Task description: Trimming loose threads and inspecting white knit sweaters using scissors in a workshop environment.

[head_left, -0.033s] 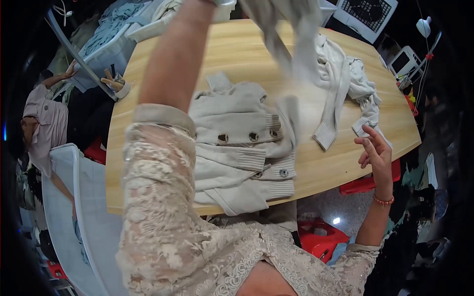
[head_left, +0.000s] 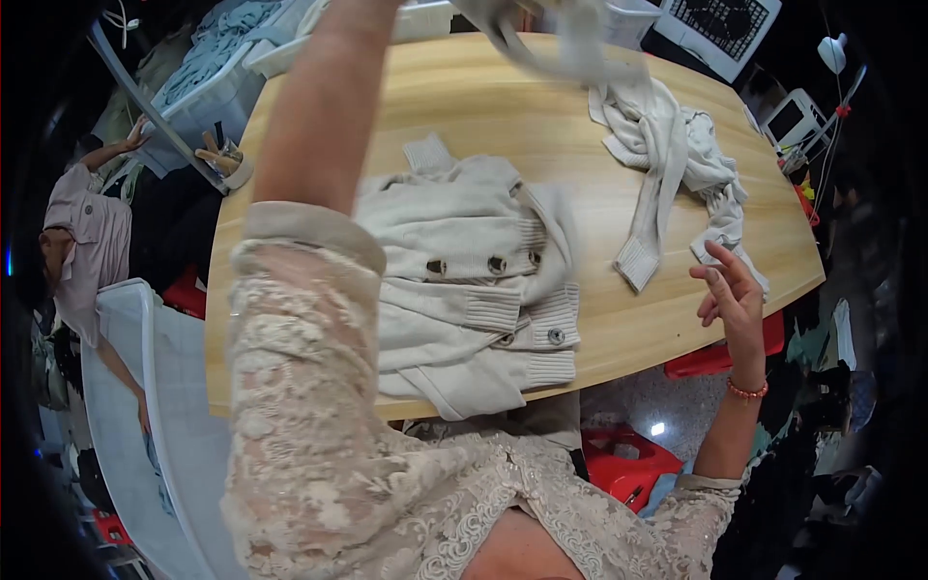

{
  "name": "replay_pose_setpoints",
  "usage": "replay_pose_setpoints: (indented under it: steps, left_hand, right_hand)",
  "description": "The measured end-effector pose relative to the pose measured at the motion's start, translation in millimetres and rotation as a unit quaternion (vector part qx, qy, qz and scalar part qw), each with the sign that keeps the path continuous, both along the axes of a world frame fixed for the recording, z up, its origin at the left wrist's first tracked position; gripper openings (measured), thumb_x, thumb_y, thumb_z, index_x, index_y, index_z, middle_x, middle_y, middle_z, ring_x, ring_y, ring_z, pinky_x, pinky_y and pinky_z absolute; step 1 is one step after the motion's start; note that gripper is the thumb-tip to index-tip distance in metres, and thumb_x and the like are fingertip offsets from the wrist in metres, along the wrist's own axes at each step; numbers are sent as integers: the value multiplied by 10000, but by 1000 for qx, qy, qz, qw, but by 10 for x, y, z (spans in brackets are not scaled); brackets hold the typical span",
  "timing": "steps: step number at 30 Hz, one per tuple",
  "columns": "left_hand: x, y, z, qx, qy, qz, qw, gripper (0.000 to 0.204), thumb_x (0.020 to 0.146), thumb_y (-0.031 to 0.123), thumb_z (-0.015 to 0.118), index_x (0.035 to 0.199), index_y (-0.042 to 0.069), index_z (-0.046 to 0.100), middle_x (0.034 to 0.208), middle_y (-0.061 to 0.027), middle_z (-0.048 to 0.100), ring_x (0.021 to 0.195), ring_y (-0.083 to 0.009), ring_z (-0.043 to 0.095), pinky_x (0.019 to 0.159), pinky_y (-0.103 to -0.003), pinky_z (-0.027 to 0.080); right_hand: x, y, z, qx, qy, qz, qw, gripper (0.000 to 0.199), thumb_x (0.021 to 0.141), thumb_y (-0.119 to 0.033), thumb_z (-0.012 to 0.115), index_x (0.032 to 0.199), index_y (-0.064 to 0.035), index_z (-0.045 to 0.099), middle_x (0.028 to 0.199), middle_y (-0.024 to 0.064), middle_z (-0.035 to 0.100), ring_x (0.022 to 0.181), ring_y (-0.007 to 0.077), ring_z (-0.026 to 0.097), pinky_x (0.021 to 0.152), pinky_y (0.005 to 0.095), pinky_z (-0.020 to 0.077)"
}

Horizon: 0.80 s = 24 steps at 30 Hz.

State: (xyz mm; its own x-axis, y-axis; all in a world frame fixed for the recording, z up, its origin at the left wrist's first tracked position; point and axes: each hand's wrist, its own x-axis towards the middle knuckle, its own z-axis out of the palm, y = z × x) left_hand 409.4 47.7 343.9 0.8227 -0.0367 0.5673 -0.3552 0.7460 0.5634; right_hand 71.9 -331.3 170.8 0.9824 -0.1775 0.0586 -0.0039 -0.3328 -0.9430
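My left forearm (head_left: 324, 106) reaches up across the table, and the hand itself is cut off by the top edge. Close to where it leaves the picture, a blurred pale knit garment (head_left: 570, 43) hangs in the air; what grips it does not show. In front of me lies a stack of cream knit cardigans (head_left: 454, 227) with dark round buttons and ribbed cuffs. My right hand (head_left: 737, 304) is at the table's right front edge, fingers loosely curled and apart, holding nothing. Its fingertips are beside the cuff of another crumpled cream knit garment (head_left: 710, 159).
A wooden table (head_left: 319, 145) carries the knitwear. A cup of tools (head_left: 230, 169) stands at its left edge. Beyond is a bin of blue-green clothes (head_left: 217, 58); a large clear bin (head_left: 184, 387) is at the left. A co-worker's pink sleeve (head_left: 92, 213) shows far left.
The blurred garment has swung up and away from me, uncovering more of the crumpled garment at the right. My left forearm has shifted slightly left; my right hand has barely moved.
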Motion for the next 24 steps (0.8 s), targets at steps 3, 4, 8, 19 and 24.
replay_pose_setpoints:
  steps: [3, 4, 8, 19, 24]
  left_hand:
    - [-193, 88, -494, 193, 72, 64, 976, 937, 839, 509, 720, 1501, 23, 269, 1466, -226, 391, 1386, -355, 341, 1104, -502, 339]
    - [-239, 367, -810, 298, 59, 47, 951, 865, 844, 483, 728, 1467, 15, 353, 1383, -222, 507, 1319, -347, 452, 1069, -486, 398]
    - [-1350, 1037, -1892, 626, 19, 122, 770, 393, 905, 196, 699, 1220, -29, 630, 1173, -117, 668, 1088, -168, 625, 919, -316, 508]
    - [-2643, 2271, -2999, 770, -82, 323, 544, 395, 739, 88, 756, 1118, 81, 643, 1150, -139, 576, 1085, -337, 554, 932, -401, 460]
    - [-2702, 2104, -2955, 746, 99, 206, 625, 358, 731, 112, 772, 1053, 48, 628, 1010, -94, 617, 852, -229, 615, 730, -325, 509]
  right_hand:
    - [152, 54, -237, -5, 24, 29, 999, 431, 968, -166, 614, 1344, 17, 515, 990, 86, 671, 566, 54, 567, 460, 176, 445]
    - [199, 136, -320, -9, 30, 42, 999, 423, 966, -160, 613, 1342, 10, 520, 985, 79, 669, 581, 51, 567, 469, 173, 447]
    - [373, 491, -590, -35, 37, 102, 993, 387, 942, -113, 631, 1311, -19, 564, 971, 37, 661, 682, 41, 573, 545, 184, 468]
    - [944, 1744, -1133, -323, -244, 253, 879, 517, 783, -40, 678, 1281, -120, 569, 1224, 116, 555, 1086, 325, 544, 899, 403, 495]
    - [873, 1692, -1074, -366, -135, 302, 870, 558, 769, 3, 636, 1305, -126, 557, 1286, 105, 532, 1120, 339, 536, 942, 402, 477]
